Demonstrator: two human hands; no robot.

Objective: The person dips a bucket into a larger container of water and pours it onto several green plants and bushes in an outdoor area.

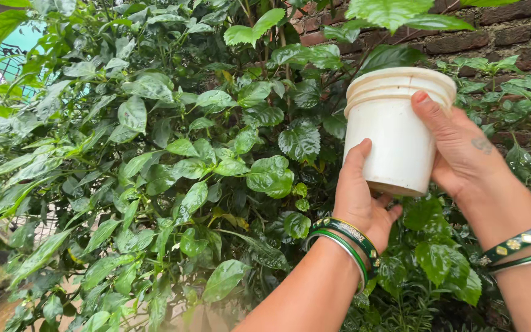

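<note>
Head view: 2 hands hold white bucket (tilted, ribbed rim).

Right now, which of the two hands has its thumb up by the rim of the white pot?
The right hand: its thumb reaches the white pot's ribbed rim. The left hand cups the pot lower down, near the base.

Bucket inside: the white bucket tilts away at upper right, contents hidden.
Left hand: fingers under the bucket's base, unseen.
Forearms: cut off by the bottom edge.
Brick wall: largely screened by leaves.
Ground, lower left: blurred.
</note>
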